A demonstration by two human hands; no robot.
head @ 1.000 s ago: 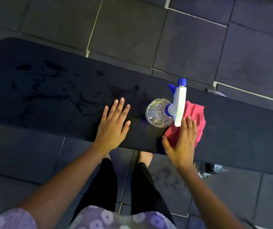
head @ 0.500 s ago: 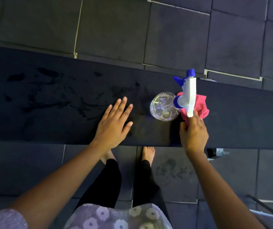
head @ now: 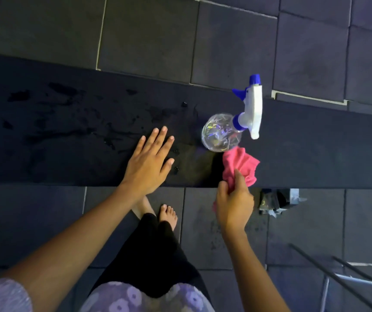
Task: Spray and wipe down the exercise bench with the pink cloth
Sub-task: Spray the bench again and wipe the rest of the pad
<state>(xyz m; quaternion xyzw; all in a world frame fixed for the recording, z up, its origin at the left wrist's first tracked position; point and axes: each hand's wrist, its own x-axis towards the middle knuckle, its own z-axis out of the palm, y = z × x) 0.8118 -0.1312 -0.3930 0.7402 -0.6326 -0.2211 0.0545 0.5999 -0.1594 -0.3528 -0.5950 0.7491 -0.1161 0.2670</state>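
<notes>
Head view, seen from above. The exercise bench (head: 315, 149), a long black pad, runs across the frame from the left edge to a rounded end at the right. Dark wet patches (head: 52, 131) mark the left half of the pad, between its far and near edges. The left hand (head: 148, 164) lies palm down on the pad close to the near edge, its fingers straight and slightly spread, holding nothing. To its right the spray bottle (head: 222, 134) sits on the pad about midway between the two long edges; its body is clear, and its white head with blue nozzle points toward the far edge. The pink cloth (head: 240, 164) is bunched over the near edge, just beside the bottle's base; whether the two touch cannot be told. The right hand (head: 233, 204) grips the cloth's lower part, fingers curled round it and thumb laid on top, and hangs beyond the near edge over the tiled floor (head: 146, 30). Bare feet (head: 168, 215) stand below the near edge. A metal frame (head: 349, 280) occupies the lower right corner.
</notes>
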